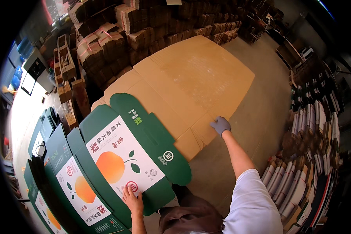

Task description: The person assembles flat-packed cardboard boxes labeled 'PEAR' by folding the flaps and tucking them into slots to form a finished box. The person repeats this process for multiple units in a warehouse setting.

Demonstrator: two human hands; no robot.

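Note:
My left hand (133, 201) is bare and lies flat on a green flattened carton (168, 154) with a white panel and an orange pear print. Its fingers are slightly spread near the panel's lower edge. On my right hand (222, 125) is a grey glove; its fingers curl at the right edge of a large brown cardboard sheet (199, 89), gripping that edge. This sheet has fold lines and a scuffed patch at its far end. The green carton overlaps its near left part. More printed carton panels (78, 190) extend to the left of my left hand.
Tied stacks of folded cardboard (101, 46) rise behind the sheet. A wooden pallet (65, 70) stands upright at the left, near a water dispenser (38, 68). Rows of bundled cartons (288, 187) line the right side. Bare concrete floor (261, 105) shows between.

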